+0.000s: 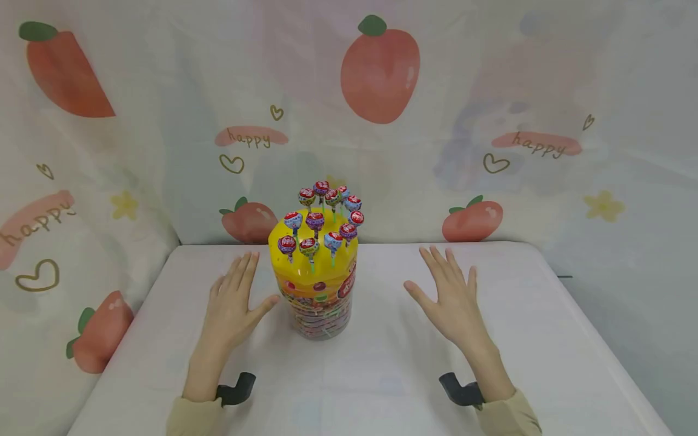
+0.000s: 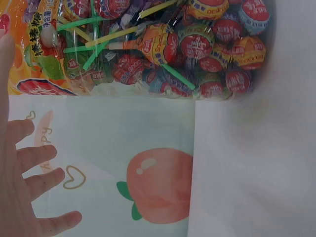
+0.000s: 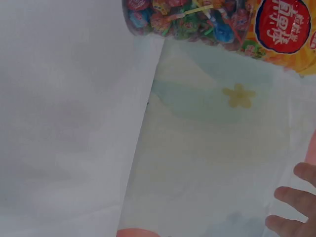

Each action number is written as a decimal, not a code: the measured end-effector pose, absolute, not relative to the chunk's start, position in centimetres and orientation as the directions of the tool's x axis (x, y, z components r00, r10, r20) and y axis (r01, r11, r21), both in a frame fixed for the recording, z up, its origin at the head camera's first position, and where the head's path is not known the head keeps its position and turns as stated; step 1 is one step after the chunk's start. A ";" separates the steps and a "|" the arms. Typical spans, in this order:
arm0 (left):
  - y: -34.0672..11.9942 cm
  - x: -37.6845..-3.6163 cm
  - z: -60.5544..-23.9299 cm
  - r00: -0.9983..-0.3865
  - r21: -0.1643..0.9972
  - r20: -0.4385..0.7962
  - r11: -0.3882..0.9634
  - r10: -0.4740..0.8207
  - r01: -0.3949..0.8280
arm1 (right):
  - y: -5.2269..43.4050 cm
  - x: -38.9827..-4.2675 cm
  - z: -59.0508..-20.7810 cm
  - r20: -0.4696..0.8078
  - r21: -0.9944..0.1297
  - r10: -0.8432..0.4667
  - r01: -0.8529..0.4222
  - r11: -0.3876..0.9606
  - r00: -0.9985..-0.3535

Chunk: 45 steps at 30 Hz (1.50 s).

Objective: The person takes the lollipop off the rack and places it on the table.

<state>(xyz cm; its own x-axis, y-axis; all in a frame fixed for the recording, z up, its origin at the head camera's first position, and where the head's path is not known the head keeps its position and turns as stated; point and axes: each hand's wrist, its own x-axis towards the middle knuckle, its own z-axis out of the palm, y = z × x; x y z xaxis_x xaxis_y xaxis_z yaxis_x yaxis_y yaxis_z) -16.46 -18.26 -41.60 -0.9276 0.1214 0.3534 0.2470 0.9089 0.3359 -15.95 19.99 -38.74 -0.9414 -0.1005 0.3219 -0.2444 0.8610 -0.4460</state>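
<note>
A clear plastic candy jar [image 1: 322, 318] with a yellow lid [image 1: 280, 233] stands upright on the white table, left of the middle. Several wrapped lollipops [image 1: 315, 223] stick up from the lid, and more lollipops [image 2: 197, 47] lie inside the jar. My left hand [image 1: 234, 300] is just left of the jar, fingers spread, its thumb pointing at the jar's side; whether the thumb touches it I cannot tell. Well to the right of the jar, my right hand [image 1: 449, 300] has its fingers spread and holds nothing. Only some of its fingertips [image 3: 291, 197] show in the right wrist view.
The white table [image 1: 382, 387] ends at a cloth backdrop [image 1: 327, 72] printed with fruit, hearts and writing. Each wrist carries a black camera mount, the left one [image 1: 237, 390] and the right one [image 1: 460, 390], jutting inward over the table.
</note>
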 end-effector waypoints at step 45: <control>-13.2 -16.0 -43.9 -0.872 0.833 0.472 0.392 -0.132 0.391 | 13.6 -18.1 -33.0 0.632 -0.705 -0.046 -0.599 0.380 -0.773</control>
<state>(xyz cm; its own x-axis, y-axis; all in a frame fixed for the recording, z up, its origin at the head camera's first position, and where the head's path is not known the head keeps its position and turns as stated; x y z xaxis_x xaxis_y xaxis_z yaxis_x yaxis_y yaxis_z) -15.97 -13.24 -43.91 -0.8718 -0.1319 0.4718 0.3914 0.3916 0.8327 -18.06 13.57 -32.97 -0.7733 -0.0461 0.6324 -0.5991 0.3795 -0.7050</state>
